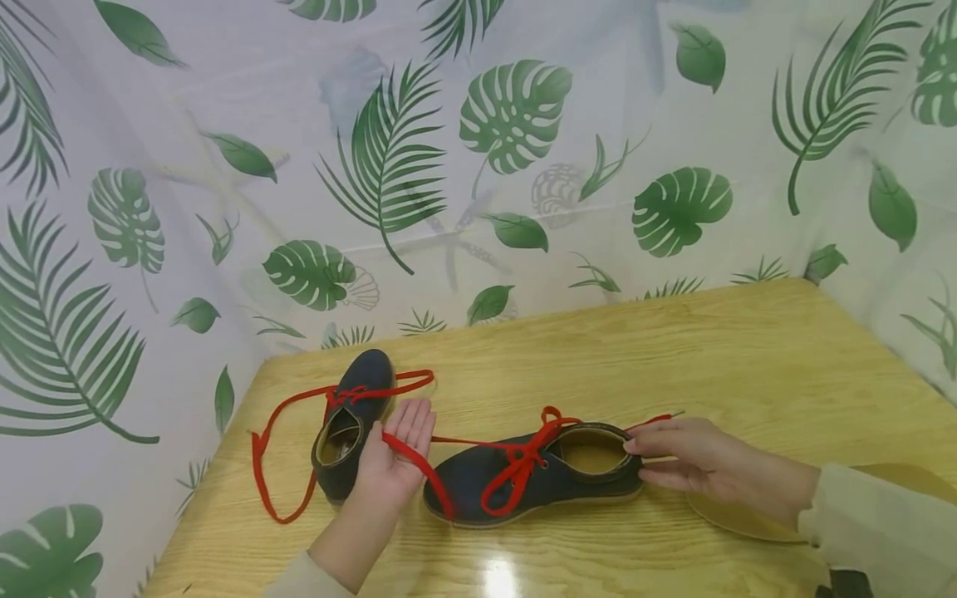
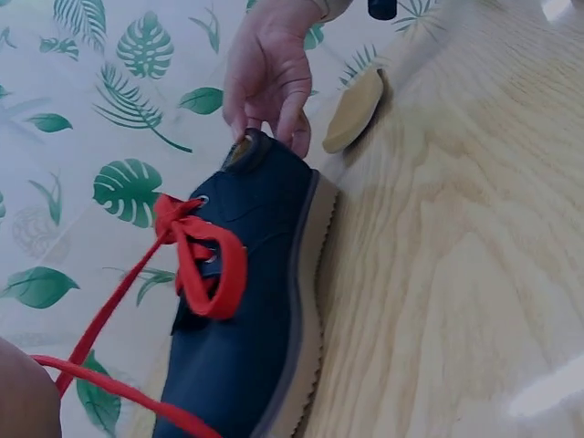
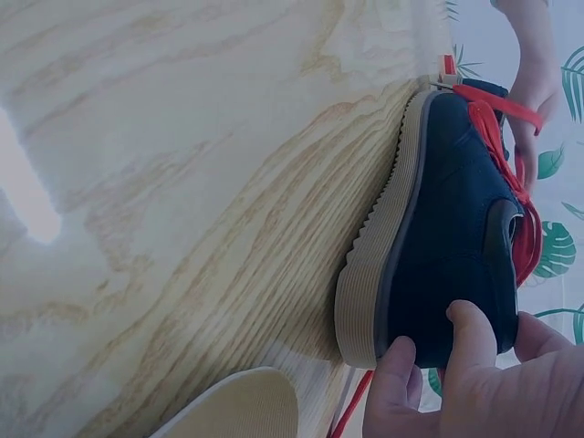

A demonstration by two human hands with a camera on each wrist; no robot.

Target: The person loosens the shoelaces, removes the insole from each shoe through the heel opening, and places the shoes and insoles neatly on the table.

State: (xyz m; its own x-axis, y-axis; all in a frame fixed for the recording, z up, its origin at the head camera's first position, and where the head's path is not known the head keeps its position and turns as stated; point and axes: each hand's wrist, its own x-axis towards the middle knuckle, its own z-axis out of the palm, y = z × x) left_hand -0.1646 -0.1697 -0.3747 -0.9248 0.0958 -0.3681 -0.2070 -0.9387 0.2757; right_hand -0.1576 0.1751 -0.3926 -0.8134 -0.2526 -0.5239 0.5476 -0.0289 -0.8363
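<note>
A navy shoe (image 1: pixel 467 482) with its red lace tied in a bow (image 1: pixel 523 457) lies with its toe to the left. My right hand (image 1: pixel 699 461) pinches its heel; in the right wrist view, fingers (image 3: pixel 470 328) press the shoe's side (image 3: pixel 443 246). Beyond the toe, my left hand (image 1: pixel 392 461) is palm up, fingers straight, a loose red lace end (image 1: pixel 419 465) draped across it. The left wrist view shows the bow (image 2: pixel 214 274) and my right hand (image 2: pixel 272 73) at the heel; only an edge of my left hand (image 2: pixel 27 392) shows there.
A second navy shoe (image 1: pixel 370 374) stands at the left, its long red laces (image 1: pixel 262 473) spread on the wooden table (image 1: pixel 748 357). Partly under my right forearm lies a flat tan piece (image 1: pixel 733 515), also visible in the left wrist view (image 2: pixel 356 109). A leaf-patterned cloth (image 1: pixel 449 232) hangs behind.
</note>
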